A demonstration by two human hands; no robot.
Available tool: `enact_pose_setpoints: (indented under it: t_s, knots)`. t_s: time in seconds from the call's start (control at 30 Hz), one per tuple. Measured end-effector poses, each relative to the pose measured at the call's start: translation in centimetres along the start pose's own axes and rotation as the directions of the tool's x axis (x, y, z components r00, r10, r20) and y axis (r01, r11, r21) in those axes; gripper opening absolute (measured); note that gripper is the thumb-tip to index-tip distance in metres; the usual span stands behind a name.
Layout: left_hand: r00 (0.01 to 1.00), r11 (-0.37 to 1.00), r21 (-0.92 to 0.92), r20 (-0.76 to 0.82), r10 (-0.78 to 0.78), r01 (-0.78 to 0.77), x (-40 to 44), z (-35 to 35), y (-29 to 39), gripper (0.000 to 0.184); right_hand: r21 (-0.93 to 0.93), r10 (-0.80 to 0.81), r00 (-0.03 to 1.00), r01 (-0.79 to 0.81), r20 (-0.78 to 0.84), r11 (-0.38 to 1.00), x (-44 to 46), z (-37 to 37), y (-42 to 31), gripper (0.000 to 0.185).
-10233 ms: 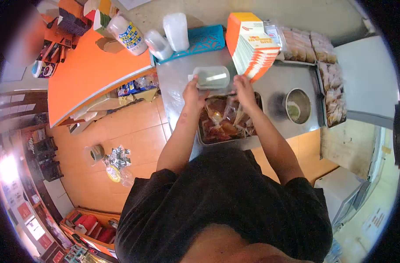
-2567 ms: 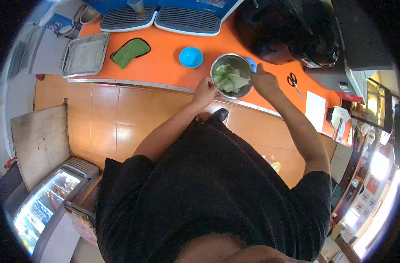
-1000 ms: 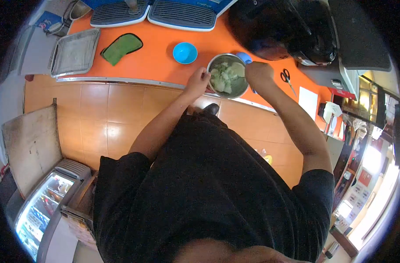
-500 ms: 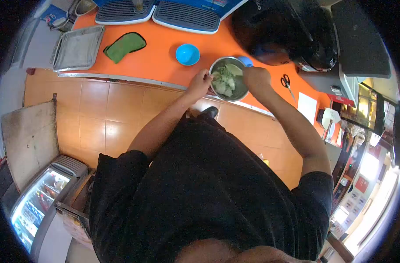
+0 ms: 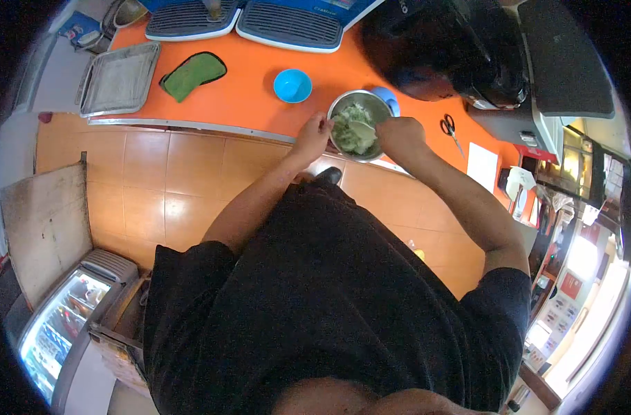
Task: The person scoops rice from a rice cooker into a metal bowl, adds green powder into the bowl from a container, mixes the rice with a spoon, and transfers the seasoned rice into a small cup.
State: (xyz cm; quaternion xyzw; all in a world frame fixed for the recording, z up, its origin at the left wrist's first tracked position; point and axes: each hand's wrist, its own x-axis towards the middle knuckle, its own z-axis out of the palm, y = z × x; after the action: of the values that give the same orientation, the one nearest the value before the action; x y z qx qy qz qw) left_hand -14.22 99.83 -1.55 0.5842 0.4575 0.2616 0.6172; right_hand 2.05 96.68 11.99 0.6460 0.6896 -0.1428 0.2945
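A round metal bowl [image 5: 380, 106] stands at the front edge of the orange counter, holding a pale, green-flecked mixture [image 5: 351, 141]. My left hand [image 5: 311, 140] grips the bowl's left rim, thumb on top. On the other side, my right hand [image 5: 402, 140] is closed round the handle of a pale spatula [image 5: 363, 130], whose head rests in the mixture. My fist hides the handle. A small light-blue bowl [image 5: 292, 86] sits up and to the left of the metal bowl. Behind the metal bowl, a blue object [image 5: 387, 98] is partly covered.
Black-handled scissors [image 5: 451, 131] and a white paper [image 5: 482, 164] lie to the right. A large black appliance [image 5: 443, 52] stands behind. Leftward are a green cloth [image 5: 194, 76] and a metal tray [image 5: 122, 77]. Blue-edged drip trays [image 5: 288, 29] line the back.
My right hand has moved slightly down and left, and the spatula head has swept from the bowl's upper part into the middle of the mixture. My left hand stays on the rim.
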Motion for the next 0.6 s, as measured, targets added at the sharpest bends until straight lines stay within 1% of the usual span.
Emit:
enact_pose_setpoints:
  t_s: [0.07,0.1,0.13,0.2,0.23,0.27,0.33,0.37,0.4,0.43,0.47,0.5,0.53,0.57,0.6]
  knots:
    - [1.000,1.000,0.005,0.005,0.001,-0.001,-0.1,0.0,0.7,0.021,-0.072,-0.076,0.996,0.073,-0.047,0.995,-0.5,2.9,-0.7,0.017]
    - [1.000,1.000,0.005,0.006,0.006,-0.006,-0.1,0.1,0.8,0.022,-0.042,-0.012,1.000,0.013,0.026,0.999,-0.5,3.2,-2.4,0.018]
    - [1.000,1.000,0.005,0.005,0.011,-0.011,0.0,0.1,0.7,0.022,-0.044,-0.010,1.000,0.011,0.022,0.999,-0.4,2.6,-2.1,0.018]
    - [0.997,0.997,0.054,-0.054,0.060,-0.057,0.0,0.1,-0.1,0.023,0.002,0.043,0.999,-0.043,0.010,0.999,-0.5,0.6,-1.0,0.017]
    - [0.997,0.997,0.055,-0.049,0.056,-0.053,-0.1,0.1,-0.1,0.023,0.007,-0.005,1.000,0.006,-0.013,1.000,-1.5,-1.8,-0.8,0.018]
    - [0.998,0.998,0.047,-0.042,0.037,-0.035,-0.1,0.1,0.0,0.021,0.012,-0.002,1.000,0.002,-0.009,1.000,-1.2,-0.8,-1.1,0.018]
    - [0.999,0.999,0.036,-0.032,0.024,-0.023,-0.3,0.1,1.4,0.019,0.011,0.103,0.994,-0.103,-0.046,0.995,0.4,1.9,-2.1,0.018]
    - [0.998,0.995,-0.085,-0.016,-0.058,0.057,-1.1,0.2,2.5,0.018,0.032,0.139,0.990,-0.139,-0.008,0.990,0.6,2.8,-2.5,0.018]
    - [0.992,0.972,-0.198,0.004,-0.129,0.127,-1.2,-0.1,3.3,0.017,0.034,0.143,0.990,-0.142,-0.015,0.989,0.5,2.2,-2.0,0.018]
    - [0.993,0.975,-0.191,-0.002,-0.119,0.116,-0.9,-0.2,3.1,0.017,0.040,0.099,0.994,-0.097,-0.046,0.994,0.3,1.0,-1.0,0.017]
    - [0.998,0.980,-0.185,0.014,-0.069,0.070,-0.9,-0.2,2.4,0.017,0.043,0.050,0.996,-0.047,-0.068,0.998,0.1,-0.3,-0.5,0.016]
    - [0.999,0.983,-0.183,0.032,-0.022,0.028,-1.0,0.1,1.8,0.018,0.087,0.124,0.991,-0.121,-0.039,0.989,-0.4,-2.2,-0.5,0.016]
    - [0.999,0.982,-0.184,0.037,-0.030,0.037,-1.1,0.5,1.1,0.018,0.090,0.124,0.992,-0.121,-0.030,0.989,0.0,-0.6,-0.7,0.016]
    - [0.992,0.955,-0.270,0.082,-0.101,0.120,-1.2,0.9,0.4,0.015,-0.004,0.130,0.991,-0.130,-0.025,0.992,0.6,2.4,-1.1,0.016]
    - [0.980,0.917,-0.350,0.124,-0.155,0.190,-0.9,1.1,-0.2,0.013,-0.102,0.136,0.990,-0.139,-0.034,0.985,0.7,2.6,-1.8,0.016]
